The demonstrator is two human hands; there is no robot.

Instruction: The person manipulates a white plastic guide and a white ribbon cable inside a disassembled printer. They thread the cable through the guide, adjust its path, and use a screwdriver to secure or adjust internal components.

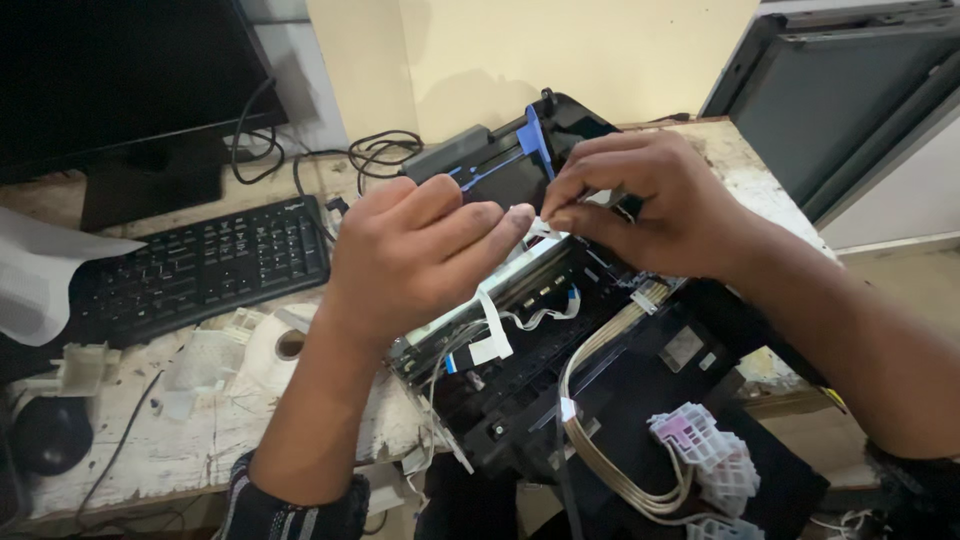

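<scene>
I see both hands over the opened printer (560,380). Left hand (420,250) and right hand (640,205) pinch the same white flat ribbon (492,330) at fingertip level, equally near. The ribbon runs down-left into the black plastic chassis; thin, flexible, glossy.

Head camera looks down, close over desk (180,440)

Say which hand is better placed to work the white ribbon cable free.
Right, probably. The right hand already pinches the white ribbon cable at its fingertips above the opened printer; the left hand only meets it alongside.
</scene>
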